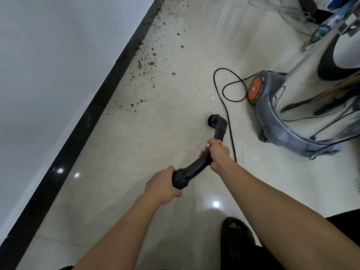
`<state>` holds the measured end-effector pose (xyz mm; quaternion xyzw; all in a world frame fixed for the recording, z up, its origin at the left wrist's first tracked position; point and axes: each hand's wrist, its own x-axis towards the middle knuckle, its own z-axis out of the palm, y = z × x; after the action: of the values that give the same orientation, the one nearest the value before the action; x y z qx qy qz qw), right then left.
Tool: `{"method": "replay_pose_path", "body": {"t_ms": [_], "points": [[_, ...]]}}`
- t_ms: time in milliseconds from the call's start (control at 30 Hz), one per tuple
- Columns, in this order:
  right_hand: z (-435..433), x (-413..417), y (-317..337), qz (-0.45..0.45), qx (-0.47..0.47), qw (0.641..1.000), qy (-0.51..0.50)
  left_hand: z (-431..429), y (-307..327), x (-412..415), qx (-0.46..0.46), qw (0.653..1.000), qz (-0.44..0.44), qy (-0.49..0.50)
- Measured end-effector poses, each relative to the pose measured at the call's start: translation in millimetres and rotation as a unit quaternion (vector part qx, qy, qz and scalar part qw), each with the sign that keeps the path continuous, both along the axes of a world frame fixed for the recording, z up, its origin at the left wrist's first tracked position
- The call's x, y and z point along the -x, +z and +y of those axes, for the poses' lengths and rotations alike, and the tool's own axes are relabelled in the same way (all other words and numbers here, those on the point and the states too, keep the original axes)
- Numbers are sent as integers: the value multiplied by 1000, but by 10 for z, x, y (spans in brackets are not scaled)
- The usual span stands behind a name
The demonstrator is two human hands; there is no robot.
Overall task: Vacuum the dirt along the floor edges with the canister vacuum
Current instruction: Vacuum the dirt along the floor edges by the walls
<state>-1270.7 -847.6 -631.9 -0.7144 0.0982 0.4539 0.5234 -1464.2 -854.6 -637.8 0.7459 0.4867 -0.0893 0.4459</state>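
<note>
I hold a curved black vacuum handle with an orange ring over the cream tiled floor. My left hand grips its thick near end. My right hand grips it further up, just below the orange ring. Its black elbow nozzle end points toward the floor, right of the dirt. Loose dirt and crumbs lie scattered along the black baseboard ahead and to the left. The steel canister vacuum with a grey base and an orange wheel stands at the right.
A black power cord loops on the floor between the nozzle and the canister. The white wall runs along the left. My dark shoe is at the bottom. A tangle of clear tubing lies at the top right.
</note>
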Motion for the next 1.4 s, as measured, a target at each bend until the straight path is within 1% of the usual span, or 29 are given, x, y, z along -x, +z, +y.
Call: {"method": "replay_pose_path", "body": {"t_ms": [100,200,267,333,400,467,533,567,633,700,800,933,1000,1067,1133,1200,1300,1400], "points": [[87,-110,-31,-7,5,999,54,-9,-65,-97,36,999,8,-16],[58,159,-169,-27,19,995,90,-19,-176,67,99,992,67,-34],[-23,486,-307,-42,18,993,112,-37,-212,250,139,978,141,-68],[-106,846,-417,-45,8,988,147,-23,-204,438,190,955,207,-94],[-131,1171,-459,-32,-7,982,188,3,-180,614,227,935,249,-111],[-47,1400,-462,-21,-16,973,229,21,-170,768,234,931,262,-97],[128,1498,-452,-23,-21,966,257,39,-194,889,210,945,245,-48],[230,1502,-447,-26,-25,966,257,54,-215,937,183,957,225,-19],[407,1456,-430,-26,-27,972,232,88,-225,1011,129,976,172,40],[497,1432,-429,-30,-20,977,210,97,-195,1068,102,982,138,83],[600,1520,-405,-31,-12,969,243,61,-207,1153,87,980,120,130],[881,1638,-395,7,-44,955,292,79,-251,1244,74,975,83,194],[926,1585,-433,19,-45,960,277,96,-247,1232,54,972,80,215],[917,1421,-466,20,-43,971,235,112,-227,1147,29,969,68,236],[979,1189,-446,11,-39,979,201,182,-187,974,15,965,46,256],[1166,937,-414,-4,-35,982,188,320,-132,735,2,965,36,261],[1449,644,-335,-4,-29,980,198,531,-26,409,-3,965,39,259],[1566,598,-314,6,-14,971,237,567,83,286,17,964,62,258]]}}
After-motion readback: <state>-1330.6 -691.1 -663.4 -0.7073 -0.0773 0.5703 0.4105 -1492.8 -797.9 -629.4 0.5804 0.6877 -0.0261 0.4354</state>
